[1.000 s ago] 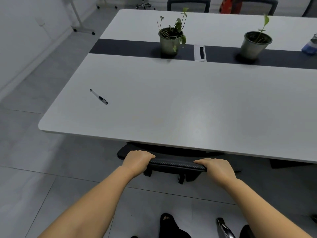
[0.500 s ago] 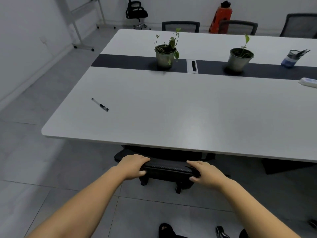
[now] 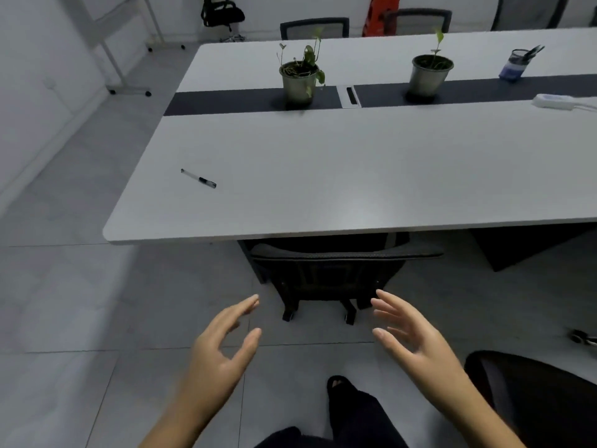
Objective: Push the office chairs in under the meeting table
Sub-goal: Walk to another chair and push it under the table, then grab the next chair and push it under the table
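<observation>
Head view: a black office chair (image 3: 339, 270) sits tucked under the near edge of the white meeting table (image 3: 355, 189), its backrest top just beside the rim. The left hand (image 3: 223, 354) and right hand (image 3: 410, 337) hover spread wide, holding nothing. A pen (image 3: 198, 178), two potted plants (image 3: 298, 80) and a pen cup (image 3: 513, 66) stand on top; another chair (image 3: 536, 396) sits at right

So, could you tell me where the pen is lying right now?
In the head view, the pen lies on the table's left end, well left of the nearer plant pot.
</observation>
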A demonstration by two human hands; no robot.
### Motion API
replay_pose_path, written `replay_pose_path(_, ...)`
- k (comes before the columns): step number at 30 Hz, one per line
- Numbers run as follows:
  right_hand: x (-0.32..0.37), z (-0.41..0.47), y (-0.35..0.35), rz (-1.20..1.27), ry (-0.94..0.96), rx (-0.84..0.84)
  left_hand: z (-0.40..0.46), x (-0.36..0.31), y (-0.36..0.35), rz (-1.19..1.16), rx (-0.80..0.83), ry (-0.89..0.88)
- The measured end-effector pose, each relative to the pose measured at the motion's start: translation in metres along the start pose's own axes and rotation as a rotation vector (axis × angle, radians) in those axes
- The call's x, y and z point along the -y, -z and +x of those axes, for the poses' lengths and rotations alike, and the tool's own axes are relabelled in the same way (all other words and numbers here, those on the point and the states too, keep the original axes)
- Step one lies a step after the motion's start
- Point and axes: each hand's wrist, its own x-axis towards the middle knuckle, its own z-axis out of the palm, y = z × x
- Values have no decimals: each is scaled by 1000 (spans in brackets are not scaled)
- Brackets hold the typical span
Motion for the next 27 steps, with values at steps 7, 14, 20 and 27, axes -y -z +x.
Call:
replay_pose_path(7, -20, -101, -53, 264, -170, -310, -70, 26, 9, -143, -19, 130)
replay_pose_path(14, -30, -175, -50, 314, -221, -532, -95, 6, -10, -187, 187, 73)
replay_pose_path(20, -47, -245, -26, 352, -207, -706, -128, -18, -53, -217, 354, -12)
replay_pose_path(27, -89, -379, 20, 351, -240, -894, -221, -53, -140, -251, 537, -70)
